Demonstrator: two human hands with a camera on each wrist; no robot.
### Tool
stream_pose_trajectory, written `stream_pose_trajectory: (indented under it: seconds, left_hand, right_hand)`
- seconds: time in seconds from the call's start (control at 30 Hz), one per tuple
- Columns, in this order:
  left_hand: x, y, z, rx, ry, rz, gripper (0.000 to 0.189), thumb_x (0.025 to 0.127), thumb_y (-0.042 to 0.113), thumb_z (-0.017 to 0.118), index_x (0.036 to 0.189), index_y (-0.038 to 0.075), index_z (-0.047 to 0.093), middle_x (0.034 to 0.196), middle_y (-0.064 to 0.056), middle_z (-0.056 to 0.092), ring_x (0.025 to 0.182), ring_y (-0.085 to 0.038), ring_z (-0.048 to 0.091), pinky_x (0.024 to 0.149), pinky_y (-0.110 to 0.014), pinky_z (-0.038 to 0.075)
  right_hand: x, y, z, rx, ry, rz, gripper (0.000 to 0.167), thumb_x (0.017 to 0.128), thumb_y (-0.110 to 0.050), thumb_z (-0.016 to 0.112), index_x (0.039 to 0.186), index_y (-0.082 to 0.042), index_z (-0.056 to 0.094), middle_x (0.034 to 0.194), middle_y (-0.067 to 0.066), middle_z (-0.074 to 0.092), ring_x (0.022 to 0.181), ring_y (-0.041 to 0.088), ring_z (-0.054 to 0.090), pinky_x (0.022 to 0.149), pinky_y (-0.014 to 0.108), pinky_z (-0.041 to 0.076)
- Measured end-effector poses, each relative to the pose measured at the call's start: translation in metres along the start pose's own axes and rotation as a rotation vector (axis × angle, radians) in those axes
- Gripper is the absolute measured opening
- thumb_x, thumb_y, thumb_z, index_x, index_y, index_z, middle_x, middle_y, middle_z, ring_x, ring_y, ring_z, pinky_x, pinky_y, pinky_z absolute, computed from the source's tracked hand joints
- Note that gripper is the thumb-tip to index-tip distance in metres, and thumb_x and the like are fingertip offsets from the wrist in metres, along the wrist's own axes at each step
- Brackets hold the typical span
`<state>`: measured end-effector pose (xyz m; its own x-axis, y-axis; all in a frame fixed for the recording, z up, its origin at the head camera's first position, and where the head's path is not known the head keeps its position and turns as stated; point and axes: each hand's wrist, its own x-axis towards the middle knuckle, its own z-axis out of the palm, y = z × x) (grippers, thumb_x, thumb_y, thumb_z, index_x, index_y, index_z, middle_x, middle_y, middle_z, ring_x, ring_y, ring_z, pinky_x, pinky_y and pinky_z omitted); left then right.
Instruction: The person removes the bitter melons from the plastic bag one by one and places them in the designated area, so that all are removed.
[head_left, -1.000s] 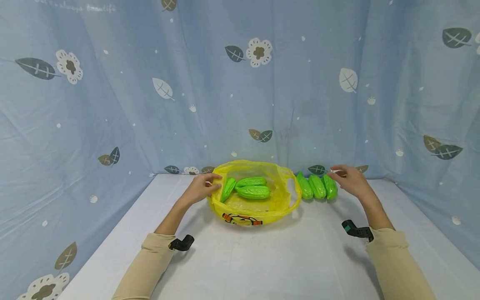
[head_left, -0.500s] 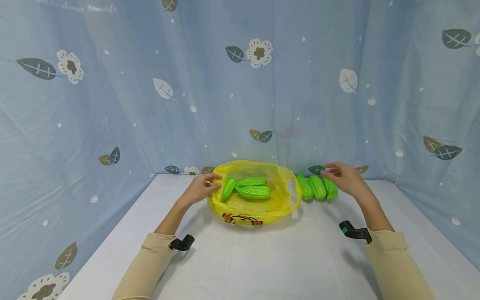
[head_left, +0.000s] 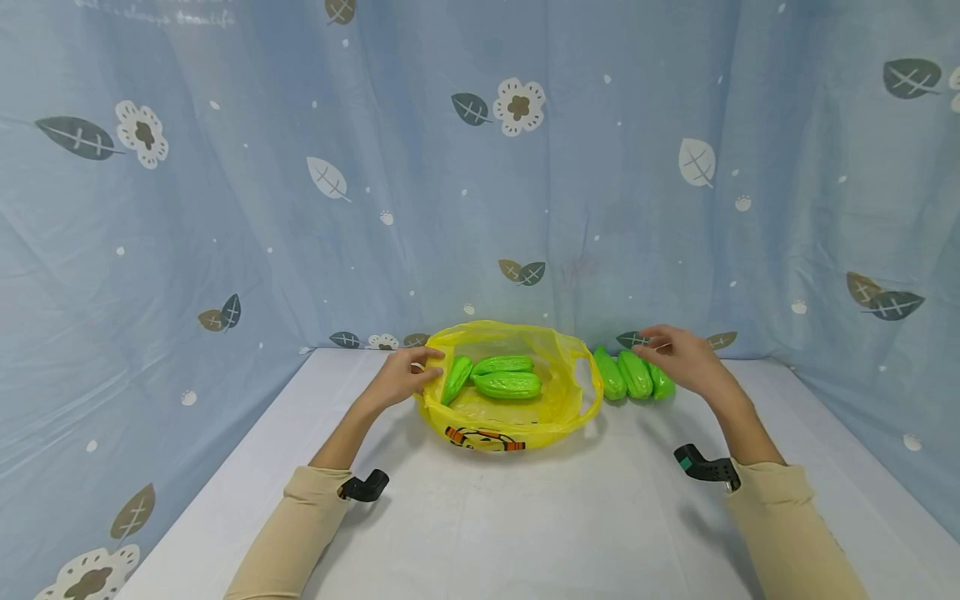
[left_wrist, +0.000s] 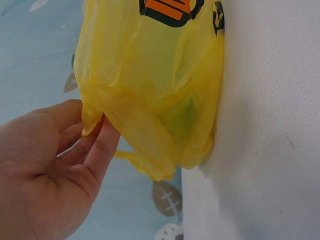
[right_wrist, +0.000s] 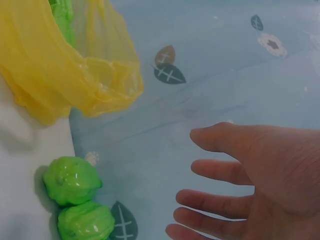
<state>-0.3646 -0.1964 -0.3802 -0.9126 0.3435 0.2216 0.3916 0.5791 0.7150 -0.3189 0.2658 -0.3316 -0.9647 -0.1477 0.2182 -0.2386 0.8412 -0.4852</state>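
Observation:
A yellow plastic bag (head_left: 555, 417) stands with its mouth spread, and 3 shiny green ridged gourds (head_left: 507, 384) lie inside. My left hand (head_left: 399, 379) grips the bag's left rim; in the left wrist view, thin yellow film (left_wrist: 92, 112) passes between the fingers of that hand (left_wrist: 55, 155). Right of the bag, 3 more green gourds (head_left: 635, 375) lie side by side. Over the rightmost of them hovers my right hand (head_left: 690, 358), partly covering it. The right wrist view has this hand (right_wrist: 240, 185) with fingers apart and holding nothing, beside two green gourds (right_wrist: 72, 180).
A white table (head_left: 525, 525) carries everything. Behind and at the sides hangs a blue curtain (head_left: 585, 183) with leaf and flower prints, close to the table's back edge. The bag's right handle loop (head_left: 596, 383) reaches near the leftmost loose gourd.
My right hand has shifted slightly left over the row of loose gourds. The left hand, the bag and the gourds have stayed in place.

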Motion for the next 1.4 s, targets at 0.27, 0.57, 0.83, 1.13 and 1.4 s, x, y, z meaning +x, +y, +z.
stream_pose_trajectory:
  seconds: [0.27, 0.57, 0.83, 1.13, 1.4]
  left_hand:
    - [0.000, 0.000, 0.000, -0.001, -0.001, -0.003, 0.035, 0.096, 0.019, 0.064, 0.129, 0.009, 0.064, 0.110, -0.016, 0.061, 0.085, -0.018, 0.067, 0.064, -0.028, 0.060]
    - [0.000, 0.001, 0.000, 0.000, 0.000, 0.000, 0.035, 0.096, 0.019, 0.065, 0.129, 0.008, 0.063, 0.110, -0.016, 0.062, 0.087, -0.020, 0.068, 0.063, -0.028, 0.060]
    - [-0.002, 0.001, -0.001, -0.003, -0.003, 0.006, 0.035, 0.096, 0.020, 0.065, 0.129, 0.008, 0.063, 0.110, -0.016, 0.061, 0.089, -0.021, 0.067, 0.064, -0.028, 0.060]
    - [-0.002, 0.002, -0.001, -0.010, 0.000, 0.007, 0.036, 0.095, 0.021, 0.065, 0.129, 0.008, 0.063, 0.113, -0.016, 0.061, 0.088, -0.020, 0.066, 0.064, -0.028, 0.060]
    - [-0.002, 0.003, -0.001, -0.014, -0.001, 0.013, 0.036, 0.096, 0.020, 0.065, 0.129, 0.007, 0.063, 0.111, -0.016, 0.062, 0.086, -0.019, 0.066, 0.063, -0.028, 0.060]
  right_hand:
    - [-0.001, -0.007, 0.003, -0.022, -0.020, -0.051, 0.052, 0.099, -0.042, 0.055, 0.134, -0.002, 0.055, 0.128, 0.029, 0.060, 0.117, 0.045, 0.058, 0.092, 0.060, 0.050]
    - [-0.001, -0.013, 0.007, 0.011, -0.065, -0.089, 0.053, 0.099, -0.040, 0.056, 0.136, -0.002, 0.054, 0.128, 0.028, 0.059, 0.117, 0.045, 0.056, 0.093, 0.059, 0.050]
    - [0.001, -0.020, 0.018, -0.028, -0.056, -0.106, 0.048, 0.098, -0.036, 0.059, 0.133, -0.003, 0.057, 0.122, 0.026, 0.063, 0.113, 0.044, 0.060, 0.092, 0.057, 0.052]
    - [-0.002, -0.027, 0.019, -0.033, -0.073, -0.131, 0.045, 0.098, -0.033, 0.060, 0.132, -0.004, 0.058, 0.122, 0.024, 0.063, 0.113, 0.043, 0.060, 0.090, 0.057, 0.052]
    - [-0.004, -0.035, 0.021, -0.030, -0.083, -0.145, 0.046, 0.097, -0.033, 0.062, 0.132, -0.003, 0.057, 0.122, 0.023, 0.064, 0.112, 0.041, 0.061, 0.091, 0.055, 0.053]
